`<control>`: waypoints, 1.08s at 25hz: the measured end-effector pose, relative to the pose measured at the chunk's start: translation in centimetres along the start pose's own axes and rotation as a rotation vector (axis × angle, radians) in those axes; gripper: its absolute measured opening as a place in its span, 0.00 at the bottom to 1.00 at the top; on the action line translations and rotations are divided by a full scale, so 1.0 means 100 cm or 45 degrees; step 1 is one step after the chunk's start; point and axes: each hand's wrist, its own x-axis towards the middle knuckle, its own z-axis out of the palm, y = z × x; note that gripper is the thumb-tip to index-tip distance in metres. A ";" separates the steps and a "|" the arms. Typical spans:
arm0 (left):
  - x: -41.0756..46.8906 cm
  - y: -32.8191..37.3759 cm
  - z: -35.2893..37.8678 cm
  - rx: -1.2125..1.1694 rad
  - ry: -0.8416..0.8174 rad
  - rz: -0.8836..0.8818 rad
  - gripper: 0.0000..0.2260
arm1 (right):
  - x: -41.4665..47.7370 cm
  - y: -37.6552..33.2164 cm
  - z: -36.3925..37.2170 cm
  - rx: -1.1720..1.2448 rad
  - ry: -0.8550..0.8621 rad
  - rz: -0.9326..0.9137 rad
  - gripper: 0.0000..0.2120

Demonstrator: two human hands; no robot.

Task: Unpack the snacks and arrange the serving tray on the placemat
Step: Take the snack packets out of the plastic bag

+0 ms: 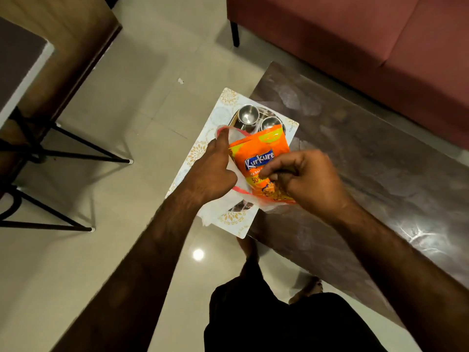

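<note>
The right hand (302,179) pinched the orange snack packet (261,158), light, crinkly and likely slippery, by its lower part, half out of a thin plastic bag (234,138) whose rim the left hand (213,168) gripped. Both hung over the placemat (200,151) overhanging the dark glossy table's (368,174) near corner, beside steel cups (248,114); pale tiled floor (142,102) below.

A home living room: a pink sofa (355,41) stands behind a low marble-patterned desk (368,174) on glossy floor tiles (142,92), beside black-legged stools (50,153).

Pink sofa (355,34), glossy tiled floor (152,59)
</note>
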 end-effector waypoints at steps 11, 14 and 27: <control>-0.009 0.000 0.005 0.024 0.108 -0.009 0.41 | 0.006 0.077 -0.053 1.361 0.575 0.364 0.21; -0.011 -0.004 0.008 0.045 0.154 -0.035 0.41 | 0.021 0.119 -0.042 1.340 0.661 0.652 0.14; -0.018 -0.024 0.011 0.096 0.262 0.019 0.41 | 0.101 0.211 0.045 0.949 0.436 0.972 0.20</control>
